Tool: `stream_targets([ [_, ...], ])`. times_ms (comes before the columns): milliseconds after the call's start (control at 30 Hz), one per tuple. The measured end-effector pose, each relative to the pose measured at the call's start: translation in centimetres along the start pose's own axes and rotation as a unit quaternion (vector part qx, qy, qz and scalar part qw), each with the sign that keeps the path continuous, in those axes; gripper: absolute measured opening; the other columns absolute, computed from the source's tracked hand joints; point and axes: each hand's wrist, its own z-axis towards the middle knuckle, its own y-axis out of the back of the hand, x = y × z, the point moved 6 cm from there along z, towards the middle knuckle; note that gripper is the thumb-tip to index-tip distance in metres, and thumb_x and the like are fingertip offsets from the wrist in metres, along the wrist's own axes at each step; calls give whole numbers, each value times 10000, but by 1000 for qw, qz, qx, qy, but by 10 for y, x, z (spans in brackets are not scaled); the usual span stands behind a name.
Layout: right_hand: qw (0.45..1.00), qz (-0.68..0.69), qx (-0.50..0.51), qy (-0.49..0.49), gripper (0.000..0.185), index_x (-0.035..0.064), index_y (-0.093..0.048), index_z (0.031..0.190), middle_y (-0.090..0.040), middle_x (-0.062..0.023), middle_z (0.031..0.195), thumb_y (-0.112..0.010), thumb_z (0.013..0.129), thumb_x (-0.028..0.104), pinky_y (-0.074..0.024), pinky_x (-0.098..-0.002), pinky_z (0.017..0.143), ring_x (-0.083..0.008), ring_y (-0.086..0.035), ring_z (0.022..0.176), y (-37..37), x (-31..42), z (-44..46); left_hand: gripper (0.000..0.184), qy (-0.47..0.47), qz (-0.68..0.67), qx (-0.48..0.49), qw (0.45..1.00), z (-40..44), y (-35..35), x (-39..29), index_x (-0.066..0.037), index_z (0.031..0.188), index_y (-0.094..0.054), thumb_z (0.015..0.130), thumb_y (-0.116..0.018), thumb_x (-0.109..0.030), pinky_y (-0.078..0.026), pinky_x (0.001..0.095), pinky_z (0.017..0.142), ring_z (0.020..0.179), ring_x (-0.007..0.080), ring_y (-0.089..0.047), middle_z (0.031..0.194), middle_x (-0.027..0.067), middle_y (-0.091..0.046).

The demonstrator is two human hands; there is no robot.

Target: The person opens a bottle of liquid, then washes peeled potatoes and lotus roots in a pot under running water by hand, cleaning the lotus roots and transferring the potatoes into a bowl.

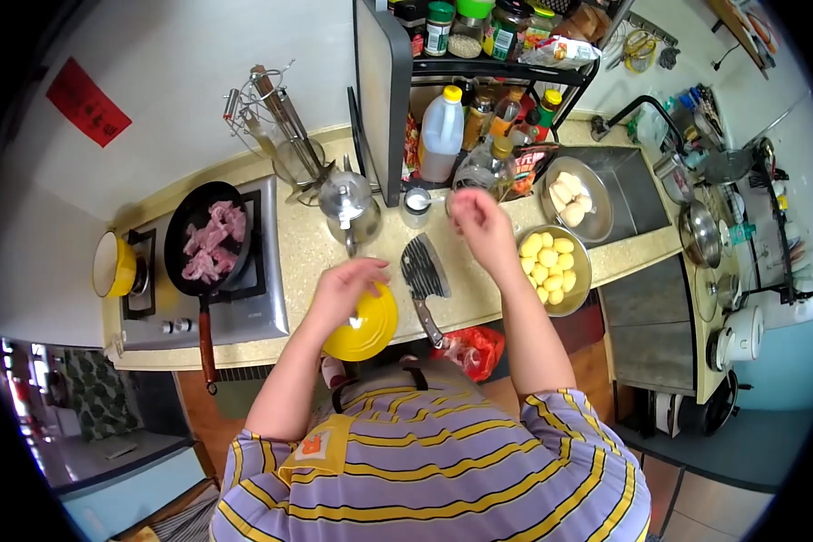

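My left hand is over a round yellow lid at the counter's front edge. Its fingers are loosely bent, with thumb and fingertips apart. My right hand is raised over the counter, fingers curled together; what they may hold is hidden. Left of it is a small jar with a white spoon reaching towards my fingertips; I cannot tell whether they touch. Between my hands lies a black-patterned cleaver. A glass bottle stands just behind my right hand.
Raw meat lies in a black frying pan on the stove. At right are a bowl of peeled potatoes, another metal bowl and a sink. A glass kettle and a bottle rack stand behind.
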Motion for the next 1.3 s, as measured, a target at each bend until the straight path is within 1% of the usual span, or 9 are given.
stream_targets([
  [33,1000,21,-7,-4,306,22,-520,1241,-609,-61,890,-588,946,67,-522,-238,659,-118,-628,813,-1,11,17,459,-44,126,33,991,-2,-7,-21,-168,1285,-594,841,-711,-151,-419,422,1030,1224,352,-520,1328,181,-535],
  [67,999,6,-35,4,355,24,-480,1279,-596,-80,931,-588,944,68,-537,-248,644,-135,-638,816,-4,25,33,641,-122,438,-5,890,-7,-17,-40,-228,1394,-500,802,-740,-176,-262,525,1139,1405,402,-304,1501,207,-349],
  [200,992,41,-121,-9,530,12,-349,1397,-533,-173,1144,-586,924,41,-586,-281,615,-204,-678,848,-26,22,102,663,-152,386,-50,909,-8,-20,-54,-216,1396,-488,787,-748,-181,-149,552,1169,1423,413,-236,1514,190,-310],
  [333,973,148,-154,-89,562,-4,-353,1397,-535,-180,1209,-610,899,40,-569,-296,608,-217,-675,834,-38,-19,143,539,-157,296,-80,939,-7,-9,-58,-173,1305,-568,796,-742,-147,-227,497,1155,1390,377,-310,1455,160,-392],
  [433,944,-95,-315,-15,542,-20,-427,1357,-596,-169,1128,-654,871,59,-538,-302,592,-216,-667,834,-19,-92,191,442,-161,237,-84,955,-5,-3,-58,-142,1234,-615,808,-726,-97,-308,442,1117,1344,351,-382,1407,136,-449],
  [567,959,-92,-256,-77,352,-13,-571,1179,-668,-124,923,-637,908,202,-500,-353,749,-238,-637,871,-13,-94,198,358,-163,159,-94,969,4,-5,-70,-113,1173,-643,826,-700,-45,-412,375,1031,1270,318,-475,1345,121,-502],
  [800,971,119,-181,-102,378,32,-446,1308,-619,-152,1122,-527,985,211,-439,-368,904,-251,-578,1040,-27,-53,152,260,-159,137,-114,971,18,-9,-71,-91,1089,-674,838,-682,-22,-463,329,949,1163,283,-559,1247,104,-566],
  [933,983,122,-132,-47,287,119,-474,1271,-562,-32,1055,-532,997,186,-478,-281,729,-128,-517,919,-27,-10,141,239,-149,129,-111,974,17,-9,-62,-85,1065,-679,836,-675,-15,-470,331,925,1134,281,-571,1219,108,-579],
  [1300,974,221,-44,11,172,30,-479,1138,-531,-37,1030,-526,987,97,-574,-296,802,-116,-565,919,-31,84,28,542,-200,70,-170,963,36,-21,-101,-66,1296,-505,804,-730,-29,-443,343,959,1139,256,-563,1202,121,-566],
])
